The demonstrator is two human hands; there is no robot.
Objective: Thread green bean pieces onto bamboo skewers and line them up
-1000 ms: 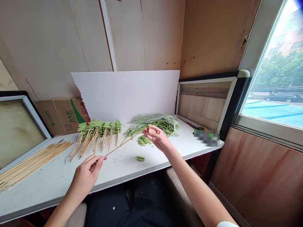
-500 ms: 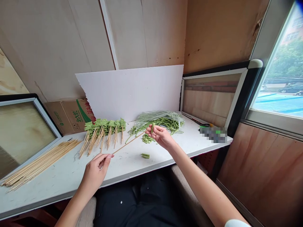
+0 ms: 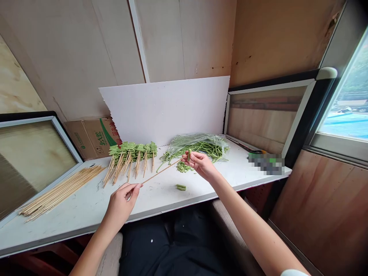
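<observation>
The thin skewer (image 3: pixel 162 172) slants over the white table (image 3: pixel 155 197), its near end pinched in the left hand (image 3: pixel 123 197), while the right hand (image 3: pixel 201 165) grips a short bean piece (image 3: pixel 189 155) at its far end. From the skewer, loaded bean skewers (image 3: pixel 132 153) lie toward ten o'clock, bagged long beans (image 3: pixel 201 147) at two, and bare sticks (image 3: pixel 63 189) near nine. Beyond the loaded ones, a carton (image 3: pixel 93 138) bears green and red characters, too small to read surely.
</observation>
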